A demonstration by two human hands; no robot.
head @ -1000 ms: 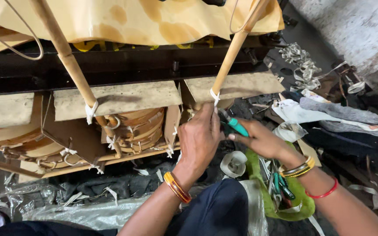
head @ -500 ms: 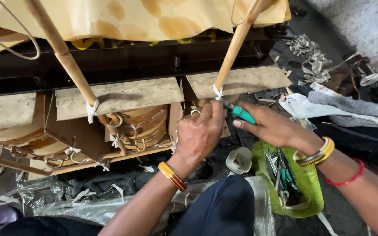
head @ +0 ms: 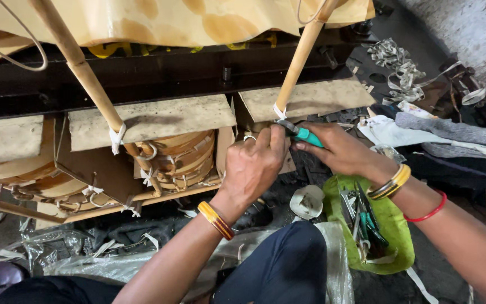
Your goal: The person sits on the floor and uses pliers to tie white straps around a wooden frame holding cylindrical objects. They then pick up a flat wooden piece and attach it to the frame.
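Your right hand (head: 338, 149) grips teal-handled pliers (head: 302, 133) at the white tie (head: 279, 111) on the right bamboo rod (head: 299, 59); your left hand (head: 252, 163) pinches closed just beside it

A teal-green handle is seen on the small metal cutting tool (head: 302, 134). Gold and red stripes are shown by the bangle on the left wrist (head: 216, 220); gold and dark bands by the stacked bangles on the right wrist (head: 389, 183), beside a plain red thread band (head: 427, 211). The lime-green plastic tray (head: 401, 236) is plain. The yellowish paper sheet (head: 187, 19) is blotched with darker amber stains. The flat cardboard pads (head: 153, 119) are dull beige.
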